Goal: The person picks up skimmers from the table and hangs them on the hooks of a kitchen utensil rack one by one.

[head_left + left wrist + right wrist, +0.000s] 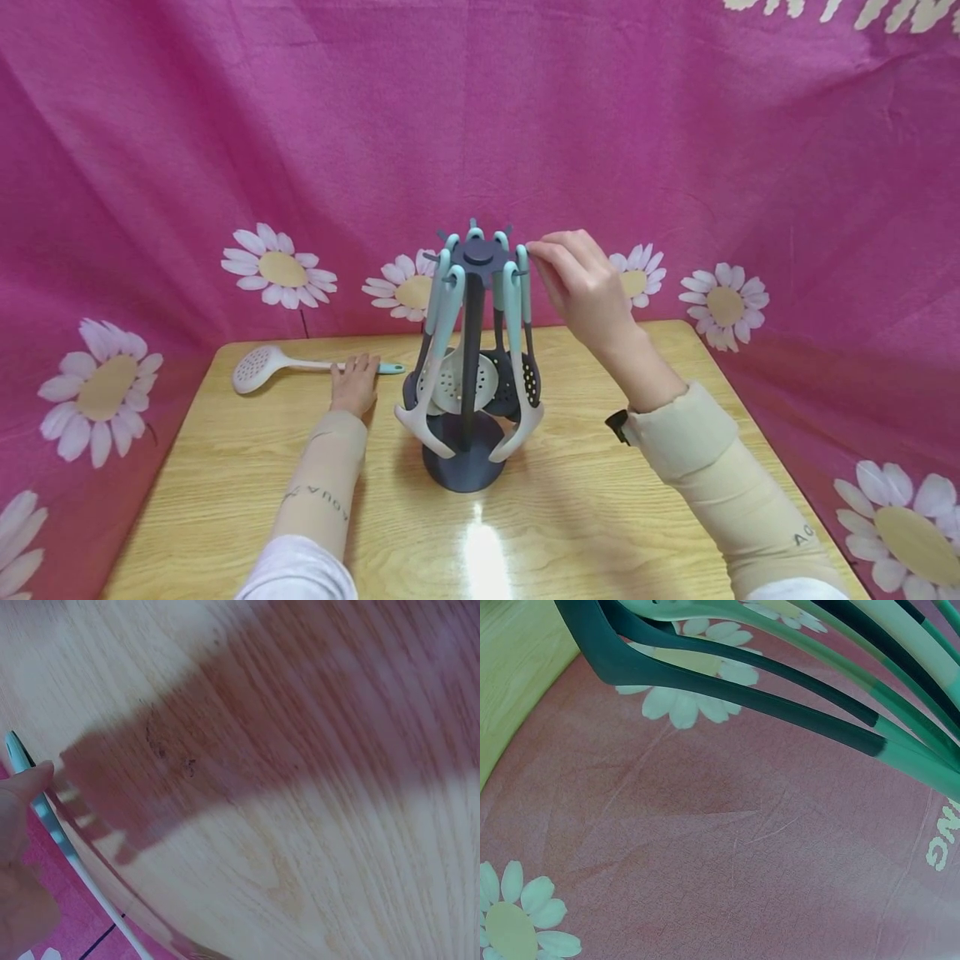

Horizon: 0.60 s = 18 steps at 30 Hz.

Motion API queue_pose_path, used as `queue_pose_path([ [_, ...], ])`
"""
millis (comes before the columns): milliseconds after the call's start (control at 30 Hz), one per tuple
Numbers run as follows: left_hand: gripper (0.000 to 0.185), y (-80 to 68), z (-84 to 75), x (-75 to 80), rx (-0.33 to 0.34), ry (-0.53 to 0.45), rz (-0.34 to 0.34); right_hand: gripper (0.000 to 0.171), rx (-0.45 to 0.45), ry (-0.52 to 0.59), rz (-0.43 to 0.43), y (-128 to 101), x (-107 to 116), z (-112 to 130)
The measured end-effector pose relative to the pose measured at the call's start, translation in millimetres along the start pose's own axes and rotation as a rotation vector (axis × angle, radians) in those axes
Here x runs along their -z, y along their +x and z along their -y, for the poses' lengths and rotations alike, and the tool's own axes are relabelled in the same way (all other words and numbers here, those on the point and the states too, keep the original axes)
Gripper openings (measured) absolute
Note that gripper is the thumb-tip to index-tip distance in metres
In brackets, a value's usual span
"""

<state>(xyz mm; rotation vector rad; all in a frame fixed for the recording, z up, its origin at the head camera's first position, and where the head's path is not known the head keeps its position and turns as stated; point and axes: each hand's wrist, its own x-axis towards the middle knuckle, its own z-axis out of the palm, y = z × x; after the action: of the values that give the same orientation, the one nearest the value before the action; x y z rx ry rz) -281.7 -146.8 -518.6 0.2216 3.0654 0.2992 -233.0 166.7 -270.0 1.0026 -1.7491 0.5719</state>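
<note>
The rack [472,367] stands mid-worktop [615,508] with several utensils hung on it; the right hand [581,287] pinches a hook end at its top. One skimmer [258,367] lies unhung at the rear left, the left hand [354,383] resting fingers-relaxed on its handle.

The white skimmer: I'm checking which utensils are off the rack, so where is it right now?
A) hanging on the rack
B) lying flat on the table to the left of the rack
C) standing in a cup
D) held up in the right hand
B: the white skimmer lies flat on the table left of the rack, with the left hand at its handle.
</note>
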Motion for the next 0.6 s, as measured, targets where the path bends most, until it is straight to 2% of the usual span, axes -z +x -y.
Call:
queue_pose_path([
  [133,0.057,3.0,-0.6,1.5,0.021,0.037,0.042,0.009,-0.001,0.001,-0.001,0.3,0.1,0.1],
  [400,0.051,6.8,-3.0,2.6,0.019,0.08,0.135,0.012,-0.001,-0.006,0.002,1.0,0.7,-0.3],
  [600,0.052,4.5,-9.1,6.6,0.058,0.052,0.179,0.009,-0.001,-0.003,0.01,0.4,0.5,0.0],
])
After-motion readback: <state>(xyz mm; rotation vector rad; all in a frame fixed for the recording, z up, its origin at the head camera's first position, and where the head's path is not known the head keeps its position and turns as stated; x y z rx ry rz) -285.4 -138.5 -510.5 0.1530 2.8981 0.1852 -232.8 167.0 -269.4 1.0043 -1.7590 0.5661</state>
